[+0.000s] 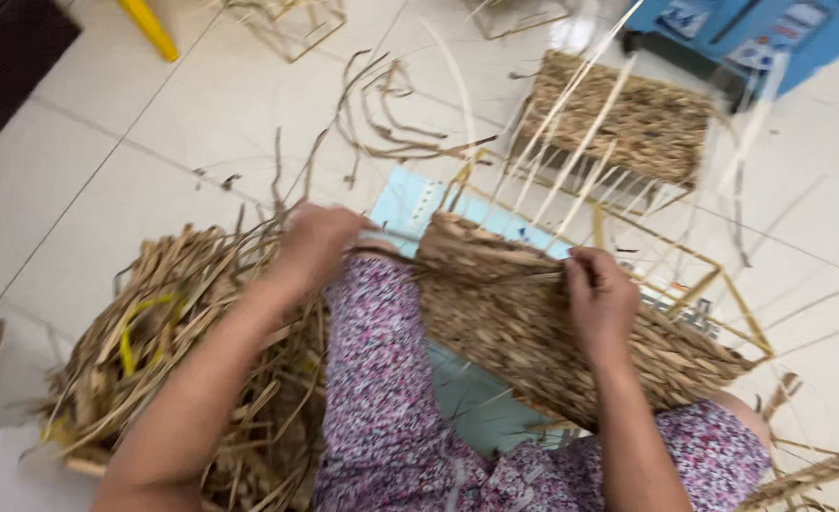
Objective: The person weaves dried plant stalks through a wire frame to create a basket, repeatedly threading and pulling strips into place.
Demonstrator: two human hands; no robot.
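Left hand closed on dry fibre strand, pulling it taut at 9 o'clock of woven basket panel. Right hand pinched weave at panel's upper edge. Panel coarse, plaited, tan, lying across floral-clothed lap, on thin gold wire frame. Loose straw pile, ragged, at 8 o'clock. Second woven piece at 1 o'clock, pale spokes sticking out. Smooth white tile floor open at 11 o'clock.

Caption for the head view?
Left hand pulls a straw strand; right hand presses the woven panel on the lap.
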